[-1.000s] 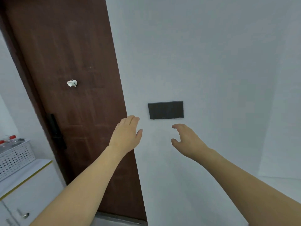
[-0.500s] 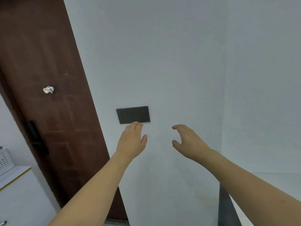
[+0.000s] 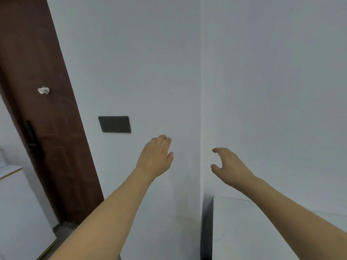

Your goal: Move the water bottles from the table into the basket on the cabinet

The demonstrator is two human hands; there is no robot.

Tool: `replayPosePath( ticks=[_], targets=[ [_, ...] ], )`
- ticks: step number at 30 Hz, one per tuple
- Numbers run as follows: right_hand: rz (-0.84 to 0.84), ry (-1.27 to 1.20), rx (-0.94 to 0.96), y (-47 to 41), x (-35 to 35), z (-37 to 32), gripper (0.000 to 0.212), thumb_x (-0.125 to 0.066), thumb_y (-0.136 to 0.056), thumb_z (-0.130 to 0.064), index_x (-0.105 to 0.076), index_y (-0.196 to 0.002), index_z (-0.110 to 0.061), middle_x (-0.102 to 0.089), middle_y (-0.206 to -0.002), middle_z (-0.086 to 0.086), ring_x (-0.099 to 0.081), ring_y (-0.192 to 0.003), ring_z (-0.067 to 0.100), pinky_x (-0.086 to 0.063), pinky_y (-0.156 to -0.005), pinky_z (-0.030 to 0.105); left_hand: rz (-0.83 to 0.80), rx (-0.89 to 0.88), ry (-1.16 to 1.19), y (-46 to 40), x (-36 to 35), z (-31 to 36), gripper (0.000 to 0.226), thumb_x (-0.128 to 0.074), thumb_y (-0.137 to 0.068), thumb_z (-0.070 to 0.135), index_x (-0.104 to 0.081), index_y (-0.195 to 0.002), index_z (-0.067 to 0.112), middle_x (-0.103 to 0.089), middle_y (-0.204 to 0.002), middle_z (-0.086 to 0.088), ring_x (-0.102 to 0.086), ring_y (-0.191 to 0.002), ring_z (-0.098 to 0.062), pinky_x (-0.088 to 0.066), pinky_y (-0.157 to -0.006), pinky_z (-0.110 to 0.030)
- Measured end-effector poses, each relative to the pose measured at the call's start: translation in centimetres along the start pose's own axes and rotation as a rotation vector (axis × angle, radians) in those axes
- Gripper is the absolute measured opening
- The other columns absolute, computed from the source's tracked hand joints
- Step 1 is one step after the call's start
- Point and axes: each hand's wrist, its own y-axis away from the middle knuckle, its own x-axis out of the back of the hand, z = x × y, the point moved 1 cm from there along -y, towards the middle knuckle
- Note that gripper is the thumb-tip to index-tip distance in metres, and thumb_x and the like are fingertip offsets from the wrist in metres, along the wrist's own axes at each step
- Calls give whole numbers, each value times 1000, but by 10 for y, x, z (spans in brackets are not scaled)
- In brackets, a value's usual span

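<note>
Head view. Both forearms are raised in front of a white wall, both hands empty.

Task objects: no water bottle shows anywhere in the frame, and the basket is not visible either. A white cabinet (image 3: pixel 20 212) with a thin gold edge strip sits at the far left edge, well apart from both hands and lower than them. A white tabletop (image 3: pixel 244 228) fills the lower right, below the right forearm; the part of it in view is bare. The right hand is above its far edge, not touching it.

Left hand (image 3: pixel 155 158): back of the hand toward the camera, fingers extended and close together, thumb slightly out to the right. Relaxed and spread flat, holding nothing, touching nothing.

Right hand (image 3: pixel 231 164): fingers curled forward over the thumb in a loose C shape, with a gap between thumb and fingers. Nothing lies inside that gap. Whether the fingertips brush the wall behind cannot be told from this angle; they appear to be clear of it.

Surroundings: a brown door (image 3: pixel 37 91) at left carries a small white hook (image 3: pixel 43 90) and a dark handle (image 3: pixel 32 139). A dark switch panel (image 3: pixel 114 124) is mounted on the wall, up and left of the left hand, apart from it.
</note>
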Motion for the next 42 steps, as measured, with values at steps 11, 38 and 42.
replayPosePath(
  ticks=[11, 38, 42],
  targets=[
    [-10, 22, 6, 21, 44, 86, 56, -51, -96, -24, -34, -149, -15, -35, -154, -2, -32, -141, 16, -25, -112, 26, -54, -82, -20, -26, -35, 101, 42, -64, -89, 22, -59, -126, 1, -60, -128, -16, -61, -105, -36, -53, -84, -44],
    [-62, -48, -78, 138, 223, 446, 57, -51, -96, -25, -33, -149, -16, -34, -155, -3, -35, -140, 17, -30, -112, 29, -189, 79, 127, -92, -91, 519, 50, -47, -101, 34, -42, -144, 10, -41, -147, -3, -47, -125, -24, -51, -90, -36],
    [-53, -53, -108, 147, 249, 496, 57, -51, -96, -26, -33, -149, -16, -34, -155, -2, -35, -140, 17, -28, -112, 28, -217, 95, 163, -99, -103, 576, 50, -46, -101, 34, -40, -146, 11, -40, -148, -2, -45, -127, -22, -50, -91, -35]
  ],
)
